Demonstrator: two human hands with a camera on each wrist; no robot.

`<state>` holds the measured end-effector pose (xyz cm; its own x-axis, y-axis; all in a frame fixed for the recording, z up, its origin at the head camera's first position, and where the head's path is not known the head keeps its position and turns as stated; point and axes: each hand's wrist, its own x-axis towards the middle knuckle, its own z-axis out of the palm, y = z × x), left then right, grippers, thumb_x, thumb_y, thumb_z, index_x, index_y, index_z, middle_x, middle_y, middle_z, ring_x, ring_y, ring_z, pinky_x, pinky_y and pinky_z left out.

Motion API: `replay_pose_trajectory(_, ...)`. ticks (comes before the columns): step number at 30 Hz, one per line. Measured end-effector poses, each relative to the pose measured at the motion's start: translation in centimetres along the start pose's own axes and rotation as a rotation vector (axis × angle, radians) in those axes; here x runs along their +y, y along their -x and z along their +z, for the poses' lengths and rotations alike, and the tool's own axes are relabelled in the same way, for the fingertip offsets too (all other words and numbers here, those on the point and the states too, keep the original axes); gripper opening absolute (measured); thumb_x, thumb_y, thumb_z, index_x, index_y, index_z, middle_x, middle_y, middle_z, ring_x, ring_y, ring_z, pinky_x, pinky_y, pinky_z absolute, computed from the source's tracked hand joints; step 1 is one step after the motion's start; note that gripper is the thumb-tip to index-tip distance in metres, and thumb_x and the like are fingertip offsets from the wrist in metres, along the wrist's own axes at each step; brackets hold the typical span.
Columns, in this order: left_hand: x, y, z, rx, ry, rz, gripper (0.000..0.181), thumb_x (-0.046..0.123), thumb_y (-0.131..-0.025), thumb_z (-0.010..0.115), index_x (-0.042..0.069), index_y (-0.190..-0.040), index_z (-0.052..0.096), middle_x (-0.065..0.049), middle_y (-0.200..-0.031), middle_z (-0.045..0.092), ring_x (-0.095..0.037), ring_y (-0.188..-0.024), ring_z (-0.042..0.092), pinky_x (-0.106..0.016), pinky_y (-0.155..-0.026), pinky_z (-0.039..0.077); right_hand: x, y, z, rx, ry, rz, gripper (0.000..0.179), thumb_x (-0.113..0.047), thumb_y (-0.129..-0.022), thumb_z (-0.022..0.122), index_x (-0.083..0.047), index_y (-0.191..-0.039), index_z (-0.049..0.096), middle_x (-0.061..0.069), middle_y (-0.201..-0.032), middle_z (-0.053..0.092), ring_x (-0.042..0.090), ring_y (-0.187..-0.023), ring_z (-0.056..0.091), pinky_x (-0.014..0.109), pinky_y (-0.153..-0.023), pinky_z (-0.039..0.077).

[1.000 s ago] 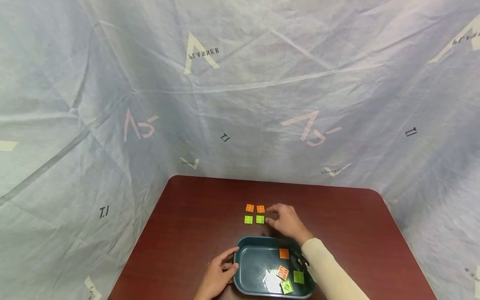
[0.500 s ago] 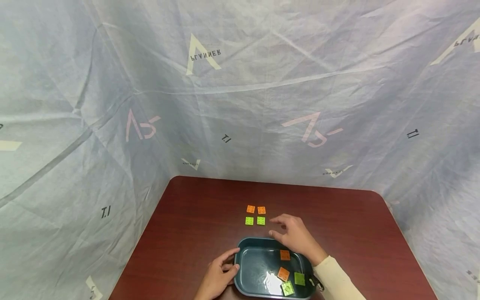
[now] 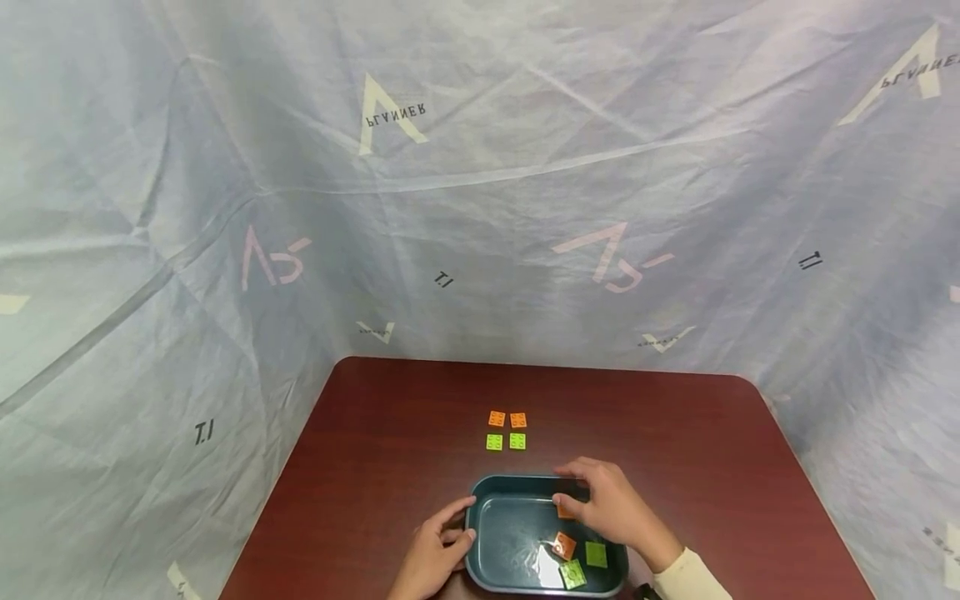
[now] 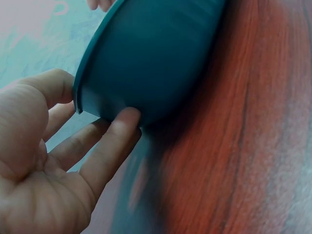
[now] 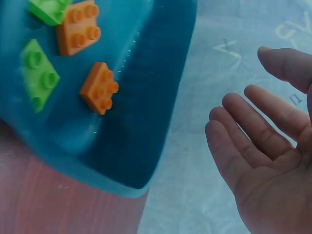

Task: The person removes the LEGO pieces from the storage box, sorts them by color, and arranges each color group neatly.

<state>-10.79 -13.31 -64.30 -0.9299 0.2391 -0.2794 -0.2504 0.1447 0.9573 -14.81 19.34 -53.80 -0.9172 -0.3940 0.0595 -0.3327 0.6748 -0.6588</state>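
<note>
My left hand (image 3: 435, 550) holds the left end of a dark teal tray (image 3: 517, 478). In the left wrist view, its thumb bends at the rim and fingers (image 4: 109, 151) press the outer wall. My right hand (image 3: 615, 508) hovers over the tray's far right part, fingers spread and holding nothing. Inside lie two orange toy building bricks, one (image 3: 564, 546) near the middle and one (image 5: 100, 88) partly hidden by the right hand in the head view. Two green bricks, one (image 3: 596, 554) right and one (image 3: 572, 574) nearer me, lie there too.
Beyond the tray, two orange bricks (image 3: 497, 418) form a row on the dark red wooden table (image 3: 360, 467). Two green bricks (image 3: 494, 442) make a parallel row nearer the tray. A grey printed sheet (image 3: 480, 208) hangs around the table's back and sides.
My right hand has drawn back from beside the bricks on the table to over the tray. The left hand stays at the tray's end, and the bricks keep their places.
</note>
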Motion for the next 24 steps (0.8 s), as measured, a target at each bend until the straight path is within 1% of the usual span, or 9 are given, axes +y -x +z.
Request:
replay_pose_trajectory(4,-0.1,0.1,0.1,-0.005,0.015,-0.002,0.050,0.021,-0.102,0.073,0.025,-0.150,0.060,-0.022,-0.147,0.061,-0.026,-0.110,0.075,-0.038,-0.072,0.067,0.5,0.7,0.4,-0.017,0.002,-0.018,0.038,-0.043,-0.096,0.079,-0.019,-0.124,0.076,-0.003,-0.118,0.074,0.017,-0.103,0.073,0.041,-0.082,0.064)
replay_pose_trajectory(6,0.0,0.1,0.1,-0.006,0.013,0.002,0.051,0.021,-0.102,0.072,0.024,-0.151,0.060,-0.022,-0.147,0.061,-0.027,-0.110,0.075,-0.038,-0.072,0.067,0.7,1.0,0.6,-0.020,0.016,-0.029,0.037,-0.044,-0.096,0.079,-0.020,-0.124,0.076,-0.003,-0.117,0.075,0.015,-0.102,0.072,0.037,-0.079,0.062)
replay_pose_trajectory(10,0.1,0.1,0.0,0.000,-0.001,0.001,0.050,0.020,-0.102,0.072,0.023,-0.151,0.060,-0.023,-0.148,0.060,-0.025,-0.109,0.075,-0.039,-0.072,0.067,0.9,1.6,1.1,-0.037,0.034,-0.041,0.041,-0.047,-0.096,0.078,-0.018,-0.125,0.076,-0.001,-0.117,0.075,0.015,-0.098,0.071,0.031,-0.075,0.059)
replay_pose_trajectory(12,0.1,0.1,0.0,0.005,-0.011,0.002,0.050,0.021,-0.102,0.072,0.024,-0.151,0.060,-0.023,-0.148,0.060,-0.024,-0.108,0.076,-0.038,-0.071,0.066,1.0,1.8,1.4,-0.057,0.019,-0.034,0.043,-0.049,-0.095,0.078,-0.018,-0.125,0.076,0.000,-0.118,0.075,0.017,-0.098,0.072,0.032,-0.075,0.060)
replay_pose_trajectory(14,0.0,0.1,-0.1,0.007,-0.019,0.006,0.050,0.022,-0.102,0.073,0.024,-0.150,0.061,-0.023,-0.148,0.060,-0.024,-0.108,0.076,-0.038,-0.071,0.066,1.1,2.1,1.6,-0.078,-0.007,-0.024,0.043,-0.049,-0.095,0.078,-0.017,-0.124,0.076,0.002,-0.120,0.075,0.022,-0.099,0.072,0.037,-0.076,0.062)
replay_pose_trajectory(18,0.1,0.2,-0.1,0.013,-0.027,0.014,0.049,0.024,-0.101,0.074,0.026,-0.149,0.061,-0.022,-0.148,0.061,-0.023,-0.107,0.076,-0.037,-0.070,0.066,1.7,2.5,2.3,-0.106,-0.055,-0.012,0.043,-0.043,-0.095,0.080,-0.013,-0.126,0.076,0.006,-0.121,0.074,0.027,-0.103,0.073,0.043,-0.078,0.064)
replay_pose_trajectory(24,0.1,0.2,0.0,0.019,-0.027,0.014,0.049,0.024,-0.101,0.074,0.026,-0.148,0.063,-0.023,-0.148,0.060,-0.023,-0.107,0.076,-0.037,-0.071,0.066,2.2,2.7,3.2,-0.090,-0.029,-0.030,0.045,-0.041,-0.094,0.082,-0.009,-0.125,0.076,0.005,-0.118,0.074,0.027,-0.101,0.074,0.034,-0.077,0.063)
